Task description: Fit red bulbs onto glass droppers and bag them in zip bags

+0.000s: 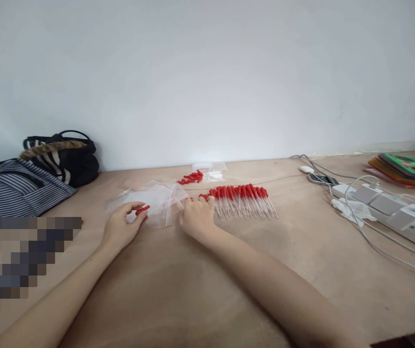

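Note:
My left hand (125, 221) pinches a small red rubber bulb (142, 210) over clear plastic zip bags (156, 200). To the right of the bags, my right hand (197, 216) reaches down at the left end of a row of clear droppers with red bulbs (241, 200). Small bits of red show at its fingertips, but what its fingers hold is mostly hidden. Several loose red bulbs (193, 177) lie in a pile farther back. Beside the pile is a clear bag with thin clear tubes (214, 175).
Striped fabric (19, 188) and a black bag (73, 162) sit at the left by the wall. On the right are a white power strip (392, 208) with cables, a small dark device (322, 179) and a stack of coloured frames (406, 169).

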The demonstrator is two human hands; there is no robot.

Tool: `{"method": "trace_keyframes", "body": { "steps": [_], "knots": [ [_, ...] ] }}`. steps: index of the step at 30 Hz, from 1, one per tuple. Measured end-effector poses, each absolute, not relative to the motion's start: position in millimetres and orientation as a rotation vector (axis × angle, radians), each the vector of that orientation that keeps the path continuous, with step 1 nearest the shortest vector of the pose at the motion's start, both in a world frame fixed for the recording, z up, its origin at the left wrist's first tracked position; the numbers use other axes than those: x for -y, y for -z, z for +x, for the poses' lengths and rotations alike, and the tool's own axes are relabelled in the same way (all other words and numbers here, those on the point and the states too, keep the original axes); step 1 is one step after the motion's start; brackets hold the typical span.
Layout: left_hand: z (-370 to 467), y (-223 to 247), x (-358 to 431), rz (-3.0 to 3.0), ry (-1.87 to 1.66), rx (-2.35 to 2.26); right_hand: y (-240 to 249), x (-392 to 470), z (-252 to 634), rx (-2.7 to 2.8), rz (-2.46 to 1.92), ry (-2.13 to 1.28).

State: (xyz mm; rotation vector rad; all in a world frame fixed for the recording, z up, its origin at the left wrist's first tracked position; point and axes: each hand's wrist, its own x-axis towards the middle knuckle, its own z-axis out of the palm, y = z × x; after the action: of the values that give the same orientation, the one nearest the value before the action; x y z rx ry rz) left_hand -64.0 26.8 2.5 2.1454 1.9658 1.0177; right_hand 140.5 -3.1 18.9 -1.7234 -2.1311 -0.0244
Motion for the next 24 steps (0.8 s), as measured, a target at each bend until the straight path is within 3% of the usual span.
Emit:
{"method": "trace_keyframes", "body": {
  "steps": [3, 7, 11, 24],
  "knots": [
    [-41, -4, -12, 2.138, -1.167, -1.810, -5, 17, 174, 2.054, -1.462, 0.270],
    [6, 5, 17, 2.049, -1.112, -1.426, 17, 38, 228, 2.000, -1.202, 0.381],
    [40, 13, 38, 1.837, -0.945, -1.208, 25, 52, 260, 2.043, -1.081, 0.347],
    [42, 20, 37, 1.716, -0.975, -1.113, 27, 56, 243, 2.103, -0.994, 0.161]
  ]
}}
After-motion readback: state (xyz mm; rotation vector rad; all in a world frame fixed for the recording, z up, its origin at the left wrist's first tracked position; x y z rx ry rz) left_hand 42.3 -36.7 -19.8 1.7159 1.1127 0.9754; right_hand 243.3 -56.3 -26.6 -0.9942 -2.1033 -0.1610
